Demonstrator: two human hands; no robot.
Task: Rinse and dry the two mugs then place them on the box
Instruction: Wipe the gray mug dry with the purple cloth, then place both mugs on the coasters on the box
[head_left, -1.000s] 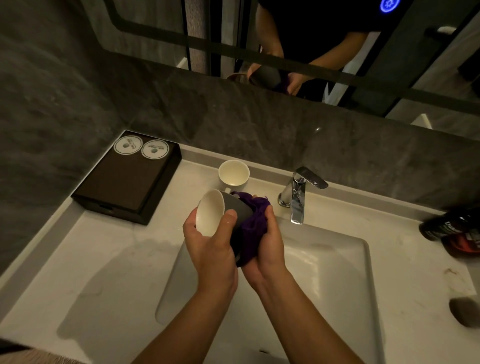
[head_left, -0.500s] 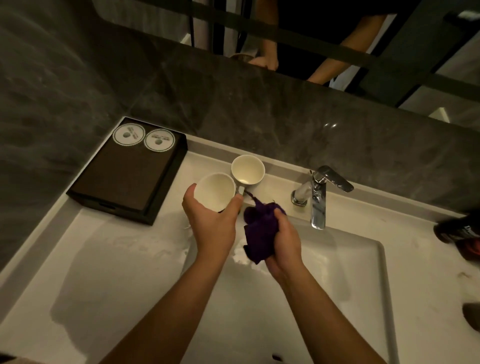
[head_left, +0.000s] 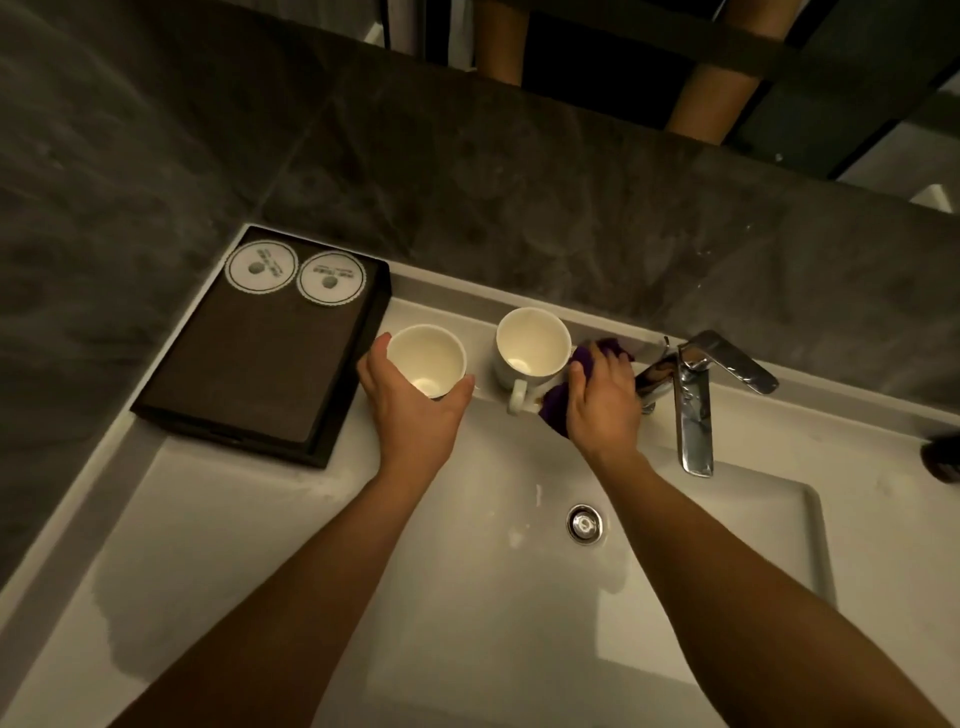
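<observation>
My left hand (head_left: 410, 410) grips a mug with a dark outside and a cream inside (head_left: 427, 358), upright, just right of the dark box (head_left: 260, 358); whether it rests on the counter I cannot tell. A second, white mug (head_left: 530, 343) stands upright on the counter's back ledge, handle toward me. Right beside it, my right hand (head_left: 602, 400) is closed on a purple cloth (head_left: 584, 356) that touches the white mug's side. Two round white coasters (head_left: 293, 273) lie at the box's far end.
A chrome tap (head_left: 693, 400) stands right of my right hand, its spout over the white basin (head_left: 727, 545) with a drain (head_left: 584, 524). A dark bottle (head_left: 940, 460) lies at the right edge. A dark stone wall rises behind the counter.
My left hand carried the dark mug from over the basin leftward to beside the box, turning it upright. My right hand took the purple cloth off that mug and moved it to the white mug.
</observation>
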